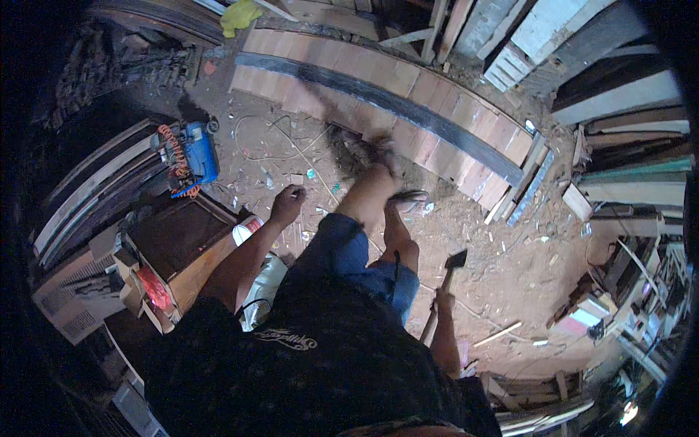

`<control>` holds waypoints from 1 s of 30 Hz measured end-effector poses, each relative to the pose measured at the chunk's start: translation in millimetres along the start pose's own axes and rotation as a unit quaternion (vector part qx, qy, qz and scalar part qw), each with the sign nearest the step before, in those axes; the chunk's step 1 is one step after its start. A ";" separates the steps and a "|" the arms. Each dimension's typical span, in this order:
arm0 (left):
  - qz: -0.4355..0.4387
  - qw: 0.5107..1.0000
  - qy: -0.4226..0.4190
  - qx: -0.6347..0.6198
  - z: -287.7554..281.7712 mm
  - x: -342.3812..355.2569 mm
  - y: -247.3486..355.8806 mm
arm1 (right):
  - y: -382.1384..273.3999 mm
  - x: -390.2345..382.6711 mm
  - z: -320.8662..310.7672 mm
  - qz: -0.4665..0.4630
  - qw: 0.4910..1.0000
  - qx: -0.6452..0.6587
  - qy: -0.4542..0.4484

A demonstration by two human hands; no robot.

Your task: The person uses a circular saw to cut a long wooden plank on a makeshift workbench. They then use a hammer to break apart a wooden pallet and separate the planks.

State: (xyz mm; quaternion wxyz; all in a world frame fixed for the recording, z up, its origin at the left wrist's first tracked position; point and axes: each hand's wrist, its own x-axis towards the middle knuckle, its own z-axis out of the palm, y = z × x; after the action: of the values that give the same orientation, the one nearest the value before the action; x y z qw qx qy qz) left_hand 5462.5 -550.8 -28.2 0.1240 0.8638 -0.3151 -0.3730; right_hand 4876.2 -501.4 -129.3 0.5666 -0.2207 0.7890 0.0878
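We look down on our own body, standing on a sandy floor [510, 247] strewn with wood chips. Our right hand [443, 300] is closed around the wooden handle of a hammer [445, 280], which points up and away from us, its dark head [456, 258] hanging over the floor to the right of our knees. Our left hand [288, 202] is curled into a loose fist with nothing in its grip, hanging free above the floor, near a wooden box [186, 247] at our left side. One foot [364, 153] is lifted, blurred, just at the edge of a long panel [408, 102] of wooden slats crossed by a dark strip, lying flat ahead of us. A blue compressor [195, 154] with an orange coiled hose sits well off to the left. Stacked boards [626, 95] line the right side.
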 end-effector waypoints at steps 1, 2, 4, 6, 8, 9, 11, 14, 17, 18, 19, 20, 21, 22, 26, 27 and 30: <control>-0.004 1.000 0.001 0.000 -8.0 -3.4 -11.6 | -14.7 -2.0 3.8 -0.023 1.000 -0.011 0.000; -0.005 1.000 0.001 0.002 -17.8 -2.2 -23.8 | -22.7 3.0 10.9 -0.021 1.000 -0.004 -0.006; 0.011 1.000 0.017 -0.005 -35.0 7.6 -60.0 | -52.6 2.5 26.5 -0.018 1.000 -0.007 0.001; 0.045 0.998 0.038 -0.030 -46.3 25.3 -105.5 | -71.3 1.2 46.9 -0.059 0.998 -0.015 0.004; -0.040 0.998 0.015 -0.035 -61.6 38.3 -139.5 | -118.7 -20.7 68.5 -0.003 1.000 -0.009 0.024; -0.026 0.996 0.016 -0.082 -64.8 49.1 -147.9 | -126.3 -23.5 80.0 0.013 0.999 0.013 0.037; -0.030 0.992 0.007 -0.125 -75.4 67.8 -158.6 | -145.0 -30.9 106.1 0.037 0.997 0.050 0.056; -0.036 0.990 -0.003 -0.137 -111.8 109.8 -181.5 | -179.6 -53.0 154.2 0.050 0.996 0.033 0.063; -0.028 0.976 0.015 -0.214 -156.0 139.2 -226.3 | -188.5 -62.0 198.4 -0.037 0.999 -0.024 0.021; -0.050 0.967 0.022 -0.250 -170.3 144.3 -241.6 | -193.4 -64.9 213.5 0.019 0.999 0.003 0.039; -0.074 0.955 0.051 -0.282 -186.6 153.6 -260.6 | -225.5 -72.3 238.7 0.067 0.996 0.030 0.049; -0.090 0.954 0.047 -0.281 -202.8 164.6 -274.8 | -221.8 -70.5 251.5 0.002 0.999 -0.007 0.040; -0.107 0.952 0.043 -0.282 -211.7 173.6 -287.5 | -218.4 -68.7 256.8 -0.063 0.997 -0.045 0.031; -0.125 0.952 0.057 -0.272 -230.9 176.5 -312.5 | -233.7 -72.9 276.6 -0.028 0.999 -0.022 0.018; -0.134 0.941 0.117 -0.286 -282.3 176.6 -406.0 | -288.7 -92.8 335.8 -0.096 0.991 -0.072 -0.062; -0.076 0.952 0.142 -0.260 -299.2 178.3 -432.6 | -309.4 -103.7 351.1 -0.033 0.996 -0.009 -0.083; -0.150 0.928 0.180 -0.290 -305.4 192.5 -381.3 | -313.3 -53.6 362.4 -0.140 0.962 -0.213 -0.094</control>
State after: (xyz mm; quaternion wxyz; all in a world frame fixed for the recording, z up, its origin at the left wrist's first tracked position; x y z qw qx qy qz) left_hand 5956.2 -385.9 -97.5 0.3666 0.8800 -0.0318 -0.3003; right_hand 5340.5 -625.1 -168.5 0.5850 -0.4349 0.6565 0.1940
